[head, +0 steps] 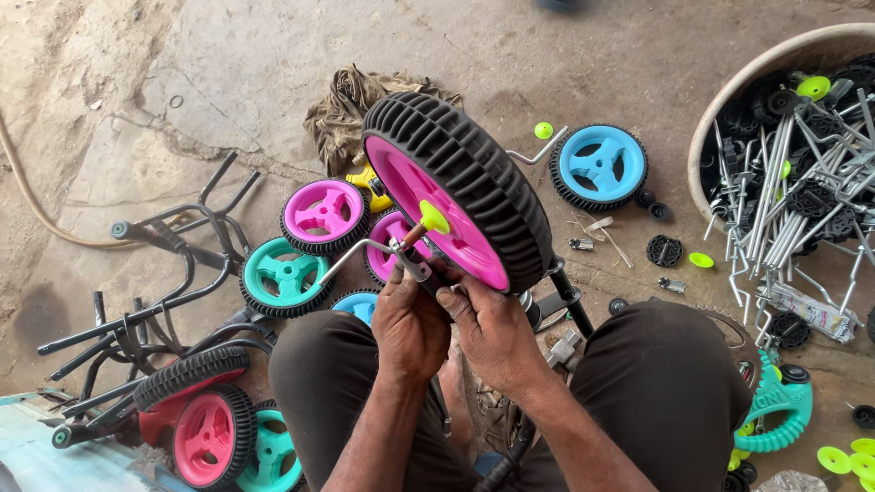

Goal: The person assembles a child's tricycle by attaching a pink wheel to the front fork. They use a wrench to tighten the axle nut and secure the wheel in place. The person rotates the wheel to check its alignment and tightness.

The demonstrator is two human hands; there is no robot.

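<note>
Concrete floor (547, 55) strewn with small wheels (324, 214); both hands (451, 328) grasp pink wheel's (447, 196) crank (365, 248)

Seen from above, the person sits with both knees spread, and the two hands meet at the hub of a large wheel (456, 187) with a black ribbed tyre and a pink disc, held tilted. The left hand (410, 323) closes its fingers on a bent metal crank rod (351, 253) at the hub, beside a yellow-green cap (434, 217). The right hand (488, 328) grips the wheel's lower edge. On the concrete floor (228, 73) lie smaller wheels: pink (324, 214), teal (287, 276) and blue (600, 164). Black metal frames (159, 273) lie towards the floor's left edge, and a round tub (729, 100) of rods stands at its right edge.
</note>
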